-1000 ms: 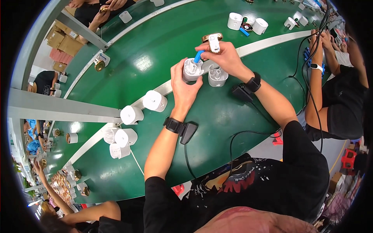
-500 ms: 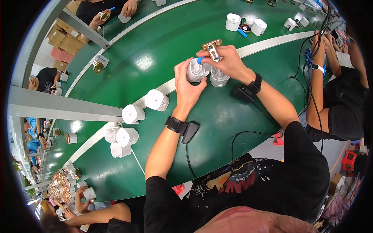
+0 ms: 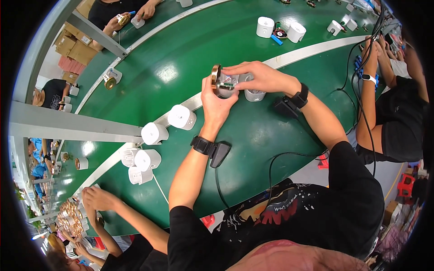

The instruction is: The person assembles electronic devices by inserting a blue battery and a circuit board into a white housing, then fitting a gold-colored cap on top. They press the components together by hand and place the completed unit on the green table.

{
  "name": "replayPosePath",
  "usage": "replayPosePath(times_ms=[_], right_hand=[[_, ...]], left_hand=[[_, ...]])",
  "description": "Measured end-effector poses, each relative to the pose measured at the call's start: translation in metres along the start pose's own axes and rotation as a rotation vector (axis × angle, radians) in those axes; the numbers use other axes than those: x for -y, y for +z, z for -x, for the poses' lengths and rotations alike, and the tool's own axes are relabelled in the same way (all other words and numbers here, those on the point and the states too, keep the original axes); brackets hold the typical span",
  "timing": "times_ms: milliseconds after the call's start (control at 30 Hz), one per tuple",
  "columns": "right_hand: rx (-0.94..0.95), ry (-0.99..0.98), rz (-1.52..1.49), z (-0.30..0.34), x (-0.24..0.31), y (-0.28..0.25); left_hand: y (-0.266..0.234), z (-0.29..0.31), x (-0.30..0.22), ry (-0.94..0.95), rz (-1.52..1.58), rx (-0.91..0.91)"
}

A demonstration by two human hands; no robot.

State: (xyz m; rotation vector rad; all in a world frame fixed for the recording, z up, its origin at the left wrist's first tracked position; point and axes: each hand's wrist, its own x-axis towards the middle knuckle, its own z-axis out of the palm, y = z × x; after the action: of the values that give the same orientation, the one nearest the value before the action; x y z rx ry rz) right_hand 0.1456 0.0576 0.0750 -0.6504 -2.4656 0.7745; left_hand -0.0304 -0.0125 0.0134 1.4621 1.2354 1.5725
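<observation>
Brass ring (image 3: 215,77) now raised — left hand (image 3: 217,101) fingers (image 3: 207,86) behind

- You are seated at a factory assembly line: a long green work surface (image 3: 181,58) runs past you, split lengthwise by white stripes (image 3: 316,47)
- Identical white cylindrical housings (image 3: 181,117) lie in a row along it, with more of the same farther up (image 3: 265,27)
- Other workers sit on both sides, a neighbour's hands (image 3: 97,198) on your left and another person's arm (image 3: 368,77) on your right
- Brass-coloured round parts are piled at the left edge (image 3: 68,214)
- Cardboard boxes (image 3: 74,45) are stacked beyond the line, and black cables (image 3: 280,158) trail over the bench
</observation>
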Motion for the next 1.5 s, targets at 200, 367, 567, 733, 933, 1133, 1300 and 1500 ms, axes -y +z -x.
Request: replayPosePath(times_ms=[200, 367, 567, 733, 933, 1133, 1300, 1500], right_hand=[[0.16, 0.295, -0.004, -0.006, 0.016, -0.007], [-0.055, 0.277, -0.09, -0.006, -0.02, -0.029], [-0.511, 0.383, 0.491, 0.03, -0.138, -0.05], [-0.431, 0.413, 0.487, 0.024, -0.14, -0.046], [-0.423, 0.427, 0.624, 0.021, -0.135, -0.048], [-0.387, 0.522, 0.72, 0.017, -0.115, -0.036], [-0.35, 0.538, 0.727, 0.018, -0.116, -0.037], [-0.705, 0.597, 0.404, 0.016, -0.126, -0.051]], left_hand=[[0.001, -0.002, -0.005, -0.052, -0.003, 0.002], [-0.006, -0.003, 0.0, 0.015, -0.21, -0.126], [-0.004, -0.02, 0.005, -0.264, -0.324, -0.383], [-0.008, -0.022, 0.017, -0.164, -0.413, -0.519], [-0.005, -0.023, 0.003, -0.222, -0.34, -0.498], [0.006, -0.007, -0.005, -0.041, -0.565, -0.603], [0.008, 0.005, -0.018, 0.018, -0.37, -0.64], [0.007, 0.008, -0.014, 0.366, -0.447, -0.535]])
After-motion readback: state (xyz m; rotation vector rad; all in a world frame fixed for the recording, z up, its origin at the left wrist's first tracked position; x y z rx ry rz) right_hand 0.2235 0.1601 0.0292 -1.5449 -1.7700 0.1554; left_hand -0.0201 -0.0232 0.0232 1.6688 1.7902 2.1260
